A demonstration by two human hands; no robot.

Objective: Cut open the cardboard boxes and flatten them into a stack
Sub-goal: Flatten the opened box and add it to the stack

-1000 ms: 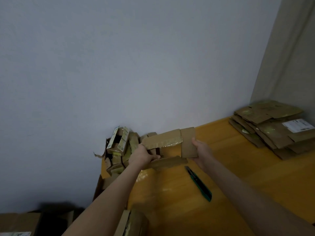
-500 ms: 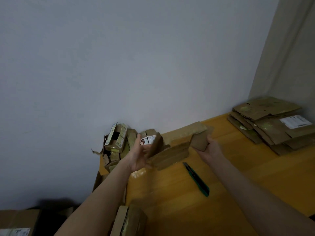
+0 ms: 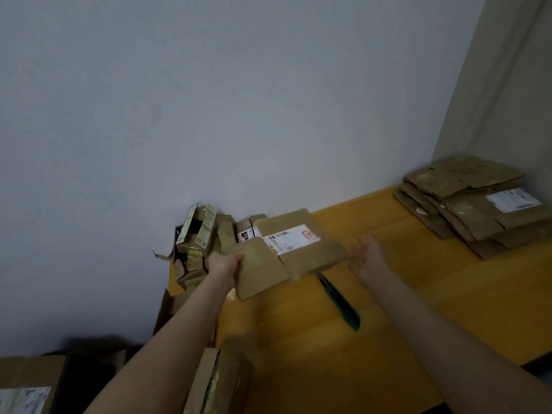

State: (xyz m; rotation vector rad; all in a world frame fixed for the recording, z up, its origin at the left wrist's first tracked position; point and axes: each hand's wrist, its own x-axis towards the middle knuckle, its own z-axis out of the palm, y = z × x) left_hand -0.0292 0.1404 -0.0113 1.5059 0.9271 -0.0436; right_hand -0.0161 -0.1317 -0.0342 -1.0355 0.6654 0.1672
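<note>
The right hand [image 3: 366, 258] has let go; the left hand [image 3: 224, 262] grips the flattened box [image 3: 294, 251].

A flattened cardboard box [image 3: 310, 258], brown with a white shipping label facing up, is gripped at its left flap by the left hand [image 3: 224, 262]. Left of it, small unflattened boxes [image 3: 203, 234] are heaped against the wall. A stack of flattened boxes [image 3: 472, 210] sits far right, and a green cutter [image 3: 339, 300] lies just in front.
</note>
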